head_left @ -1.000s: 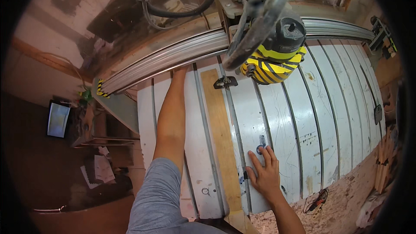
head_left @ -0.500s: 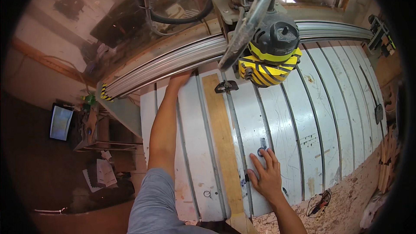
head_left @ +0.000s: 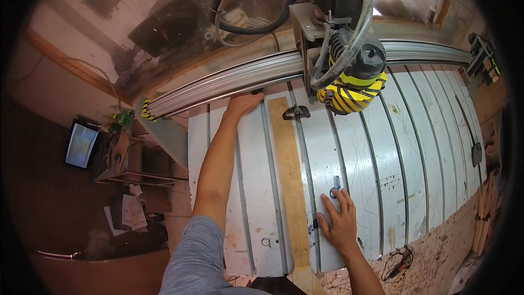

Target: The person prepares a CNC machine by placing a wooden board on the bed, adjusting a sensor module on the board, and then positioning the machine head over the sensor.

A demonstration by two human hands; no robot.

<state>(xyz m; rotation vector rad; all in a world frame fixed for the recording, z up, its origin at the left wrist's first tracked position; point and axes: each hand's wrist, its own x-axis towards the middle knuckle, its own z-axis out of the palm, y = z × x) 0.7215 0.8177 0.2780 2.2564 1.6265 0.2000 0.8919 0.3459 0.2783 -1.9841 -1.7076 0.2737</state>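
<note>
My left arm stretches to the far side of a white slotted machine bed (head_left: pixel 322 147). At its end my left hand (head_left: pixel 246 102) is closed beside the metal rail, with a small dark piece at its fingertips that I cannot make out. My right hand (head_left: pixel 340 225) rests palm down on the near part of the bed, fingers spread, holding nothing. Between the hands a long wooden strip (head_left: pixel 289 180) lies along the slots. A black clamp (head_left: pixel 296 112) sits at the strip's far end, beside its right edge.
Above the bed, a silver gantry rail (head_left: pixel 234 81) carries a black router (head_left: pixel 363 60) with a yellow-and-black striped guard (head_left: pixel 349 97). Another black clamp (head_left: pixel 476 154) is at the far right. A lit screen (head_left: pixel 82 143) stands left. A cabled tool (head_left: pixel 403 262) lies on the dusty floor.
My left hand has come out from beneath the rail and moved right, toward the wooden strip, with a dark piece now showing at its fingers. My right hand stays on the bed.
</note>
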